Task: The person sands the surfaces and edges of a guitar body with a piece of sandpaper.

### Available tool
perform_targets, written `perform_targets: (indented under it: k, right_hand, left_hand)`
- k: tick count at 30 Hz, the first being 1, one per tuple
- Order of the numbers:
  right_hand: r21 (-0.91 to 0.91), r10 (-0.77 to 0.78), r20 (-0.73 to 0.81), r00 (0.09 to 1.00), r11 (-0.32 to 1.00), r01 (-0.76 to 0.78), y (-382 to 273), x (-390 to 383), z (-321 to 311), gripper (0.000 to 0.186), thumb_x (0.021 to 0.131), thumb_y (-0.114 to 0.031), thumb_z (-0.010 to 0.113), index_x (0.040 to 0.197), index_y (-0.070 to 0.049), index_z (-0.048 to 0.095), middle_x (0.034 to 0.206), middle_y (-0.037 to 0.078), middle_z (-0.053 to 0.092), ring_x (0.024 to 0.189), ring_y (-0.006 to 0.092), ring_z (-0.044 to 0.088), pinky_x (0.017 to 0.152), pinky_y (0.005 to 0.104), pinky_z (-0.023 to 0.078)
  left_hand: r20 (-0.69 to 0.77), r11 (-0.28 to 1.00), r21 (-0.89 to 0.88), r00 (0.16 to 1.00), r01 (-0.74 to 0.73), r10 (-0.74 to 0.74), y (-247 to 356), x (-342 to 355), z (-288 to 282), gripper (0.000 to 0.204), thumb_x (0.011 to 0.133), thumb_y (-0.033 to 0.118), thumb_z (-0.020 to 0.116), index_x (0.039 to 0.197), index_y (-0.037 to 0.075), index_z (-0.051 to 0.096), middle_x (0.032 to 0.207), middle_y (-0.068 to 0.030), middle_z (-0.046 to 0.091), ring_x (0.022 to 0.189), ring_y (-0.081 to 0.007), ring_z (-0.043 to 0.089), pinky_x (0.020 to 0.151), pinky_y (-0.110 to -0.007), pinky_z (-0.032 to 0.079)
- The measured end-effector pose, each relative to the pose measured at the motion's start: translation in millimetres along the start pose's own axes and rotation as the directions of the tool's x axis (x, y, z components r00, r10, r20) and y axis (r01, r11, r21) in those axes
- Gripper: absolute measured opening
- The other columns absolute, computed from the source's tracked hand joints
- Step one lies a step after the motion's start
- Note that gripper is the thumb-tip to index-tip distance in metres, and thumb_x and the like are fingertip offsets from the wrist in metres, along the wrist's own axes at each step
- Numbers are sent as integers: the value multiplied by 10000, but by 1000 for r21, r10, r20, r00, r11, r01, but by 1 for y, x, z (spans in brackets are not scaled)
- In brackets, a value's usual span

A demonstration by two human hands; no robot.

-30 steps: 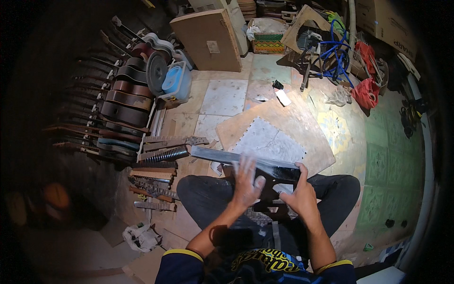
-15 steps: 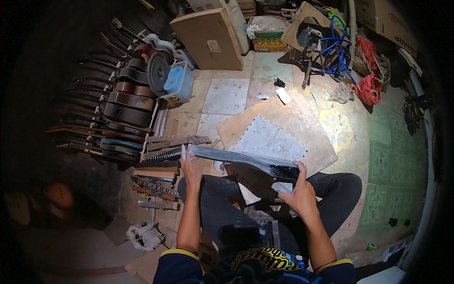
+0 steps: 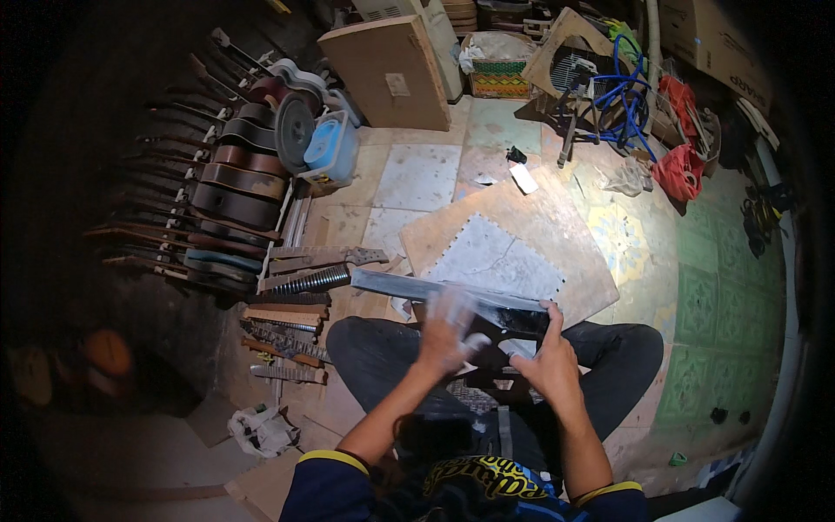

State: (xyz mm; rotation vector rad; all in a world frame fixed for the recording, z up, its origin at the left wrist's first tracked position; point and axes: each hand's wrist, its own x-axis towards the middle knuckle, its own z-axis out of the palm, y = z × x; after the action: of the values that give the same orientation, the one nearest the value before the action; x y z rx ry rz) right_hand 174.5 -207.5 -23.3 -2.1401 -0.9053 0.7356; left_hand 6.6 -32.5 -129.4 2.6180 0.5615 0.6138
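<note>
A black piece that looks like a guitar body is held tilted over my lap, its long upper edge grey and dusty. My right hand grips its right end, fingers over the top and thumb below. My left hand lies across the middle of the grey edge. Motion smears its fingers, so whether anything is in them cannot be made out. Beyond the piece, a worn board lies on the floor with a grey sheet on top.
Several guitars stand in a row at the left. Ridged and toothed wooden pieces lie beside my left knee. A clear tub, a brown panel, blue hose and a red bag stand or lie farther back.
My left hand has moved right along the grey edge, from the left end to the middle. My right hand keeps its grip at the right end.
</note>
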Motion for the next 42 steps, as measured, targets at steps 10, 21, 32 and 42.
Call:
perform_targets:
  k: [10,21,32,42]
  right_hand:
    - [8,4,-17,1000,1000,-4,0,2,2,1003,722,-178,797,1549,-107,234,934,331,708,907,531,694,845,532,551]
    - [21,8,-23,1000,1000,-8,2,4,3,1011,726,-182,797,1552,-115,219,852,310,698,840,520,697,802,536,551]
    - [28,-5,-18,1000,1000,6,-3,7,2,999,731,-192,784,1553,-112,222,929,347,700,906,542,687,832,536,540]
    - [56,25,-19,999,998,-24,0,6,2,1012,727,-185,786,1556,-105,213,946,338,710,922,531,698,847,521,548]
  left_hand:
    - [-334,818,173,814,549,-476,-97,-14,-67,878,903,417,726,1581,-8,363,1680,-234,288,1572,-460,172,1252,-649,104]
    - [-79,985,-139,992,-105,95,51,15,-11,1019,834,645,733,1560,9,406,1640,-235,361,1540,-463,284,1220,-678,198]
    - [-308,833,208,842,513,-442,-90,-4,-72,728,951,296,642,1567,3,385,1650,-214,352,1554,-434,248,1261,-604,146]
    - [-108,989,-74,985,129,-136,28,6,-11,903,890,529,621,1565,-18,378,1641,-239,350,1559,-425,253,1220,-697,125]
